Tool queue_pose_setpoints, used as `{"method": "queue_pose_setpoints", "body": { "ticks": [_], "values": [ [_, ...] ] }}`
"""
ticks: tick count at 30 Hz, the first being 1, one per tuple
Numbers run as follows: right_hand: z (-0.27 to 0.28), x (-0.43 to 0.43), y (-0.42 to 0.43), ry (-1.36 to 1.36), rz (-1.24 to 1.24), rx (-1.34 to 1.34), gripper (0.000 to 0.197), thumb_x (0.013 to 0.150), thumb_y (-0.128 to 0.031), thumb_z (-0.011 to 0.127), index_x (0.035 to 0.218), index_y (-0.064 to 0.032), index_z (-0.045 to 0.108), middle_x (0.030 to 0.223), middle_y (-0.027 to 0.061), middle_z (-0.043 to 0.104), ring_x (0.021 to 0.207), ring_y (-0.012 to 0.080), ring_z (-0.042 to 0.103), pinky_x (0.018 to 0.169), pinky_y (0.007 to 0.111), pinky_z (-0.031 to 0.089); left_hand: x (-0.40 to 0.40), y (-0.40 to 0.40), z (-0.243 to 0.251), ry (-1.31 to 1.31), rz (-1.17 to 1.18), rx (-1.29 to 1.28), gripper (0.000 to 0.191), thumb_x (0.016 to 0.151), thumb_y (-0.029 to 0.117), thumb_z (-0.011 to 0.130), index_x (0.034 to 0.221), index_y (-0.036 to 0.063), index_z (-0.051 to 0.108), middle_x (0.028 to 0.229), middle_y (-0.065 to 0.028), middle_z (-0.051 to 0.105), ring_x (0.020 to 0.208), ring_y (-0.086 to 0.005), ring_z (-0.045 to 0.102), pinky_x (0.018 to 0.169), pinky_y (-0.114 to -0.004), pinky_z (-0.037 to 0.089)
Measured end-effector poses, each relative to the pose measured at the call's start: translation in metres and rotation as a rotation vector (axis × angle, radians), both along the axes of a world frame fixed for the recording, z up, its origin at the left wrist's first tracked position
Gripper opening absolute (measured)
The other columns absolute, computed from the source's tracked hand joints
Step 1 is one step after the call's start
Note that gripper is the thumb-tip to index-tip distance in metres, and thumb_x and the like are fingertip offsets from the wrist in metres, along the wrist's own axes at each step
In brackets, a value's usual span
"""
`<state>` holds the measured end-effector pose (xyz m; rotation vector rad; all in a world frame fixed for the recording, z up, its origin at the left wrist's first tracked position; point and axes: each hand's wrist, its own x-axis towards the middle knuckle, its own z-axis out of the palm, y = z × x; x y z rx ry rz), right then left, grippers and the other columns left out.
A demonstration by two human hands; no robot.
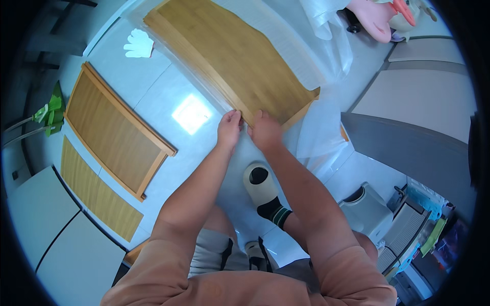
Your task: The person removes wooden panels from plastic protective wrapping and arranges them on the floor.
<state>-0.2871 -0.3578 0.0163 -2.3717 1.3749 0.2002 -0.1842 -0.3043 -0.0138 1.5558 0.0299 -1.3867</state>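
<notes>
A large wooden furniture panel point(237, 49) with one curved, shaped edge lies on translucent packing foam on the floor in front of me. At its near corner, my left hand point(230, 128) pinches with thumb and fingers at the end of the straight wooden edge. Just to the right, my right hand point(266, 128) rests with curled fingers on the same corner, fingertips on the panel's face. The hands are close together with a small gap between them. Whether a small part sits between the left fingertips cannot be told.
A framed wooden panel point(118, 134) and a thin wooden board point(95, 187) lie at the left. A white glove point(139, 44) is on the tiles. Packing film point(321, 130) spreads at the right, near a grey bin point(367, 210) and a cabinet point(405, 126).
</notes>
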Motion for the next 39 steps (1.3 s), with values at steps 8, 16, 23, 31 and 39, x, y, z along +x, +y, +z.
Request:
{"method": "queue_pose_setpoints", "body": {
  "ticks": [8,16,23,31,39],
  "values": [
    [0.033,0.036,0.027,-0.060,0.098,-0.017,0.027,0.068,-0.019,0.065,0.084,-0.0044,0.049,0.082,0.0134,0.057,0.075,0.0307,0.060,0.064,0.040,0.049,0.017,-0.007,0.018,-0.099,0.303,-0.044,0.041,0.084,0.025,0.061,0.108,-0.0065,0.052,0.099,-0.0141,0.061,0.085,-0.0201,0.059,0.075,-0.031,0.047],
    [0.046,-0.013,-0.030,-0.772,-0.356,0.250,0.016,0.079,-0.019,0.059,0.087,-0.0049,0.061,0.088,0.0125,0.060,0.081,0.0302,0.057,0.071,0.039,0.046,0.101,0.080,0.059,-0.347,0.302,-0.024,0.028,0.084,0.021,0.062,0.101,-0.0011,0.056,0.089,-0.0078,0.061,0.079,-0.0148,0.057,0.069,-0.028,0.046],
    [-0.006,-0.061,-0.051,-0.390,-0.130,-0.165,0.035,0.076,-0.027,0.065,0.100,-0.0017,0.057,0.104,0.0132,0.057,0.098,0.0299,0.053,0.083,0.038,0.043,0.145,0.178,0.078,-0.475,0.418,0.016,0.024,0.087,0.017,0.059,0.101,-0.0006,0.053,0.091,-0.0067,0.060,0.082,-0.0137,0.058,0.075,-0.027,0.046],
    [-0.009,-0.011,-0.007,-0.051,0.112,-0.037,0.041,0.069,-0.035,0.070,0.092,-0.0070,0.049,0.094,0.0103,0.055,0.092,0.0262,0.054,0.074,0.039,0.045,0.143,0.201,0.106,-0.531,0.487,0.104,0.025,0.087,0.019,0.057,0.103,-0.0005,0.053,0.093,-0.0063,0.061,0.083,-0.0130,0.058,0.076,-0.027,0.046],
    [-0.014,0.006,0.003,0.121,0.027,0.132,0.042,0.072,-0.027,0.068,0.098,-0.0031,0.045,0.100,0.0148,0.055,0.097,0.0318,0.054,0.079,0.040,0.048,0.140,0.217,0.111,-0.523,0.475,0.146,0.021,0.087,0.019,0.057,0.099,0.0012,0.055,0.090,-0.0059,0.062,0.080,-0.0128,0.059,0.074,-0.026,0.047]
  ]
}}
